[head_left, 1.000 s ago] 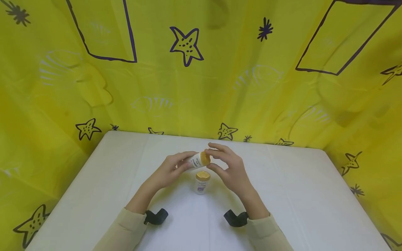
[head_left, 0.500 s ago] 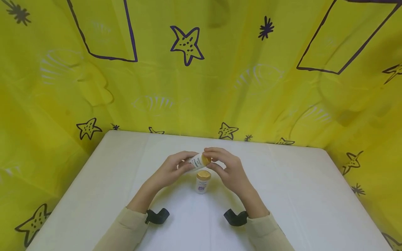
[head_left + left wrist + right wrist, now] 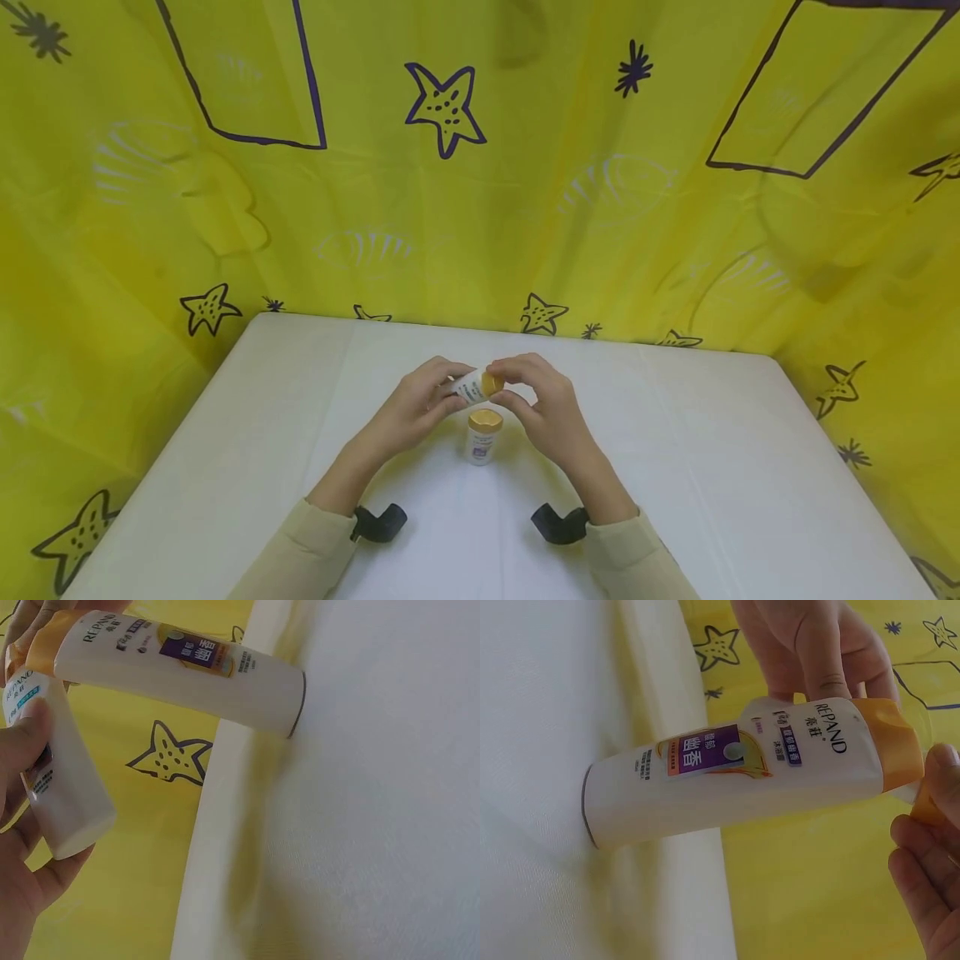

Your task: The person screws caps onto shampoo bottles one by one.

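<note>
My left hand (image 3: 417,403) grips the body of a white shampoo-type bottle (image 3: 470,387), tilted with its gold cap (image 3: 491,384) toward the right. The thumb and fingers of my right hand (image 3: 546,402) pinch that cap. Just below and nearer to me, a second white bottle (image 3: 481,447) with a gold cap stands upright on the table. Its REPAND label with a purple panel (image 3: 705,752) shows in the right wrist view. In the left wrist view, the held bottle (image 3: 73,791) has a blue-green strip on its label and is partly covered by my thumb (image 3: 34,727).
A white-covered table (image 3: 697,467) lies under the hands. Behind it hangs a yellow curtain (image 3: 517,217) printed with stars and shells. Black wrist mounts (image 3: 381,522) jut inward from both cuffs.
My right fingers have lowered from a spread pose and now pinch the gold cap. The held bottle has shifted only slightly; the standing bottle stays in place.
</note>
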`<move>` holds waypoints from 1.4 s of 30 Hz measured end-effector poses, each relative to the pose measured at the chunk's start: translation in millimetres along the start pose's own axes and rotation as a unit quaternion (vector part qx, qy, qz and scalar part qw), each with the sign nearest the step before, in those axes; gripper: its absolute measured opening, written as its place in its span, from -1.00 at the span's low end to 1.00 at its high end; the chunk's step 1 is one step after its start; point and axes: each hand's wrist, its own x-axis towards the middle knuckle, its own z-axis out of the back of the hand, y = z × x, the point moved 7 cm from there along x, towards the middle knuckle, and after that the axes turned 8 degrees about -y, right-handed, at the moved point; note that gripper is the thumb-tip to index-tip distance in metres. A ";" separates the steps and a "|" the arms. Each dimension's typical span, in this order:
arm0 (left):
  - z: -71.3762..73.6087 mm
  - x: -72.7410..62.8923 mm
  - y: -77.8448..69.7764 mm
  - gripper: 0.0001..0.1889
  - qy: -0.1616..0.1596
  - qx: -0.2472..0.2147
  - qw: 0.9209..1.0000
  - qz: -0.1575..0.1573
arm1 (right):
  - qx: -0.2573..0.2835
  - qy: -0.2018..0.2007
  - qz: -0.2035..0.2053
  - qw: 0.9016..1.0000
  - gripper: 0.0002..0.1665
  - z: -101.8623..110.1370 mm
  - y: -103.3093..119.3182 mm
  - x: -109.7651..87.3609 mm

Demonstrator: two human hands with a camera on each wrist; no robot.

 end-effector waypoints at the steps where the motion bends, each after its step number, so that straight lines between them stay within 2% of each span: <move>1: -0.1 0.0 -1.2 -0.62 -0.003 0.010 1.000 -0.009 | -0.001 0.000 -0.004 1.000 -0.62 0.0 -0.4 -0.2; 4: -0.5 -0.1 -5.4 -0.60 -0.015 0.048 0.998 -0.040 | -0.006 -0.001 -0.017 1.000 -0.62 0.1 -1.5 -0.8; 10: -1.1 -1.1 -15.8 -0.57 -0.038 0.119 0.987 -0.100 | -0.016 -0.013 -0.030 0.999 -0.62 2.2 -2.5 -1.2; 18: -0.2 -2.3 -22.8 -0.57 -0.068 0.175 0.973 -0.135 | -0.002 -0.041 -0.066 0.997 -0.70 4.5 -6.5 -0.2; 21: 0.5 -2.1 -23.7 -0.58 -0.071 0.173 0.973 -0.135 | 0.008 -0.044 -0.075 0.996 -0.70 4.8 -7.7 -0.6; 28: 2.6 -1.4 -19.3 -0.60 -0.057 0.124 0.986 -0.096 | 0.042 -0.036 -0.061 0.997 -0.63 7.3 -2.7 1.3; 31: 0.9 -1.4 -19.4 -0.61 -0.052 0.130 0.986 -0.091 | 0.040 -0.038 -0.062 0.997 -0.67 9.6 -2.2 0.8; 34: -1.3 -1.5 -22.4 -0.61 -0.058 0.162 0.979 -0.105 | 0.046 -0.043 -0.071 0.995 -0.70 10.6 -2.9 -0.2; 39: -4.4 -2.8 -32.7 -0.62 -0.091 0.223 0.958 -0.157 | 0.047 -0.059 -0.077 0.994 -0.74 11.0 -1.1 -0.2; 42: -5.5 -3.5 -37.1 -0.63 -0.106 0.244 0.948 -0.175 | 0.045 -0.068 -0.078 0.994 -0.76 10.8 1.0 0.8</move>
